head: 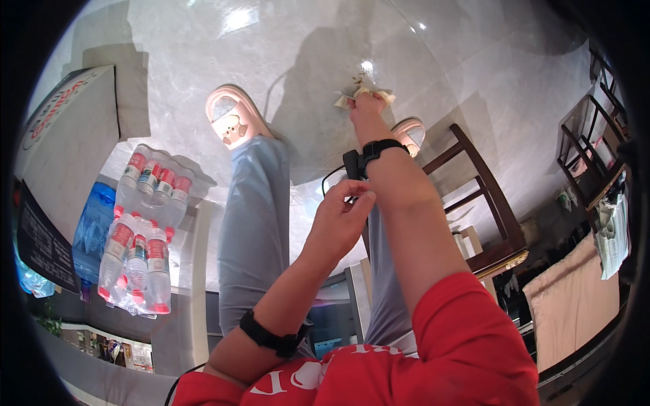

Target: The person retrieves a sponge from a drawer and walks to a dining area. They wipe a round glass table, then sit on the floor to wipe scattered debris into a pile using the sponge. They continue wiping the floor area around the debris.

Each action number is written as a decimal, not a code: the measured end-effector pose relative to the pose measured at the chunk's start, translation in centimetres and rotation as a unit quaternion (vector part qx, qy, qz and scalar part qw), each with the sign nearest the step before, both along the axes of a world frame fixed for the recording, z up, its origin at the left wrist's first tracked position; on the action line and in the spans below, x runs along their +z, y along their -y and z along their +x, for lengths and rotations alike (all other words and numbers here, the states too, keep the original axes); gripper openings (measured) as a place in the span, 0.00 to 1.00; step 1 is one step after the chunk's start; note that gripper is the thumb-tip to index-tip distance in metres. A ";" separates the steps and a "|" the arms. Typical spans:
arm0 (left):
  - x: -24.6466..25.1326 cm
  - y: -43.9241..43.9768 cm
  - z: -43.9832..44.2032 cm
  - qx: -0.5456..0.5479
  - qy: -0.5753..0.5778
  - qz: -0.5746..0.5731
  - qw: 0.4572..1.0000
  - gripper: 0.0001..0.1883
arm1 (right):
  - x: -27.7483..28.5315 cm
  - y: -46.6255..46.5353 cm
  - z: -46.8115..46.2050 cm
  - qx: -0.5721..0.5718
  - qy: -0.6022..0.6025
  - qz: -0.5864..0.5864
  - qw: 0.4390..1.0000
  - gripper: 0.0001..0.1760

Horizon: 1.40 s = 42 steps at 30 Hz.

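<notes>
My right hand [366, 105] presses a crumpled pale tissue or cloth [344, 101] onto the grey, glossy floor [315, 66], between my slippered feet. Small brownish bits of debris [358, 80] lie on the floor just beyond its far edge. My left hand [343, 213] is raised beside my right forearm, fingers curled and thumb near the index fingertip; whether something small is between them I cannot tell. Black straps with small devices are worn on my right wrist and left forearm.
Shrink-wrapped water bottles [147, 228] and a large blue water jug [96, 223] stand left, beside a cardboard box [76, 127]. A dark wooden chair [492, 203] is close on the right, with more chairs [589, 152] farther off. My pink slippers [238, 119] rest on the floor.
</notes>
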<state>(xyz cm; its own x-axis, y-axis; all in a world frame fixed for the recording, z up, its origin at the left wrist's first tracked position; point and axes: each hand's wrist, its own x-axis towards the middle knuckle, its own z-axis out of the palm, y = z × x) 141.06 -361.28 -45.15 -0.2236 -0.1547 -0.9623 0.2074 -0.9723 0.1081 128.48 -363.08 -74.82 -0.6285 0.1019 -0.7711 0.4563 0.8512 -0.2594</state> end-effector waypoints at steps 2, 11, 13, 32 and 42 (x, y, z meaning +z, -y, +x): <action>-0.1 0.4 0.4 0.011 -0.006 0.000 1.000 0.15 | 0.3 1.7 0.6 0.014 -0.001 -0.006 1.000 0.26; -0.1 1.2 1.6 0.011 -0.010 0.011 1.000 0.15 | -1.2 4.0 2.5 0.248 -0.071 -0.036 0.966 0.17; -0.1 1.4 1.9 0.013 -0.014 0.014 1.000 0.15 | -0.8 4.5 3.1 0.327 -0.082 -0.047 0.940 0.15; 0.3 1.7 0.5 0.025 -0.012 0.056 0.998 0.14 | 1.7 2.9 2.6 0.613 -0.070 -0.076 0.783 0.16; 0.1 1.4 -0.6 0.032 -0.003 0.027 0.999 0.12 | 1.1 2.8 4.1 0.629 -0.135 -0.117 0.756 0.15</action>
